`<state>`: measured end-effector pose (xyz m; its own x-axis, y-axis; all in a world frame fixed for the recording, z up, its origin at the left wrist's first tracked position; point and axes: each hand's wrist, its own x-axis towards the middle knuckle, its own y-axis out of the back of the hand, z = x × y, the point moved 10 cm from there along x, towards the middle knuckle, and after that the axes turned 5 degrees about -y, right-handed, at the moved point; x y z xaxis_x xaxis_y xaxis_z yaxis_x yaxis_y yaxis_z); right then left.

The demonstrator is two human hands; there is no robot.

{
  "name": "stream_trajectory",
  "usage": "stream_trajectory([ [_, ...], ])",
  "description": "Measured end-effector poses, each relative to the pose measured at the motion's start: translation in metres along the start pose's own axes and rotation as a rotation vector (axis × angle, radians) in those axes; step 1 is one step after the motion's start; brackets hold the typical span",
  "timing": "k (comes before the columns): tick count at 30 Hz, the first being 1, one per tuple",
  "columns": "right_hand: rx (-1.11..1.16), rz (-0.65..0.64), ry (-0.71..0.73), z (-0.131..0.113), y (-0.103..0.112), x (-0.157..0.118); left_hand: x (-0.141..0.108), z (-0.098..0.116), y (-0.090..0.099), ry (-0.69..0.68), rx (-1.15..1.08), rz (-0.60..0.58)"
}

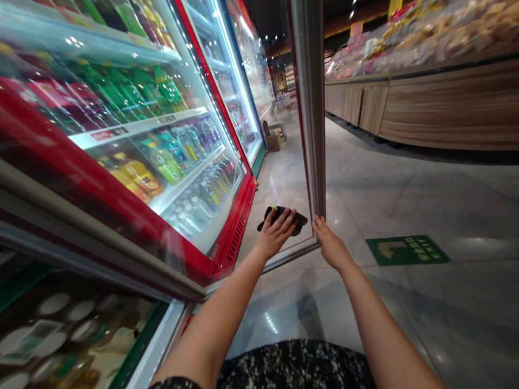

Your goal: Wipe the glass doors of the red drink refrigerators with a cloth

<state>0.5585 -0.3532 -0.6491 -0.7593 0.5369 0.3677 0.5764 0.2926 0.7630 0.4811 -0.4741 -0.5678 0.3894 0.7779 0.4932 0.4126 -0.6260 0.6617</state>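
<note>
While the left hand [271, 240] lies over a dark cloth [300, 222] with its fingers stretched out and slightly parted, the head view shows the cloth bunched under the palm and fingertips, against the lower part of a glass pane [288, 162]. A small yellowish patch shows at the cloth's upper edge, just above the fingers. Just right of the left hand and apart from it, the right hand [331, 246] touches the door frame [314, 108] near its bottom corner, fingertips on the upright edge; whether the fingers curl round behind it cannot be told. The frame rises ahead of both hands, and the door stands open.

Left of the hands is a red-framed cooler [243, 213]. Its shelves hold green bottles [168, 86], orange drink bottles [140, 174] and, lowest, clear bottles with pale caps [188, 212]. Beyond the left hand, seen through the pane, a cardboard box [273, 141] sits on the floor [357, 200].

To the right of the right hand, a green floor sign [407, 250] lies flat. Farther off on that side, a wood-fronted display stand [446, 113] carries heaped packaged goods [446, 35], blurred. Nearer than the hands, at lower left, are round pale lids [54, 304].
</note>
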Motion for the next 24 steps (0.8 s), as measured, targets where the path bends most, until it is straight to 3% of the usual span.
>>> stream_trajectory([
  [3, 0.035, -0.025, -0.007, 0.003, -0.002, -0.001, -0.027, 0.028, -0.025, -0.079, -0.08, -0.079],
  [6, 0.077, -0.029, 0.006, 0.006, 0.0, 0.0, -0.038, 0.046, -0.054, -0.001, -0.11, -0.152],
  [11, 0.111, -0.013, -0.017, 0.01, -0.003, 0.001, -0.024, 0.086, -0.101, 0.124, -0.141, -0.198],
  [14, 0.088, -0.026, -0.058, 0.008, -0.007, 0.001, -0.019, 0.106, -0.12, 0.154, -0.167, -0.211],
  [20, -0.151, -0.115, -0.156, -0.012, -0.022, -0.007, -0.051, 0.112, -0.126, 0.109, -0.227, -0.23],
  [24, -0.239, -0.235, 0.07, -0.061, -0.052, -0.018, -0.096, 0.102, -0.119, 0.087, -0.252, -0.251],
])
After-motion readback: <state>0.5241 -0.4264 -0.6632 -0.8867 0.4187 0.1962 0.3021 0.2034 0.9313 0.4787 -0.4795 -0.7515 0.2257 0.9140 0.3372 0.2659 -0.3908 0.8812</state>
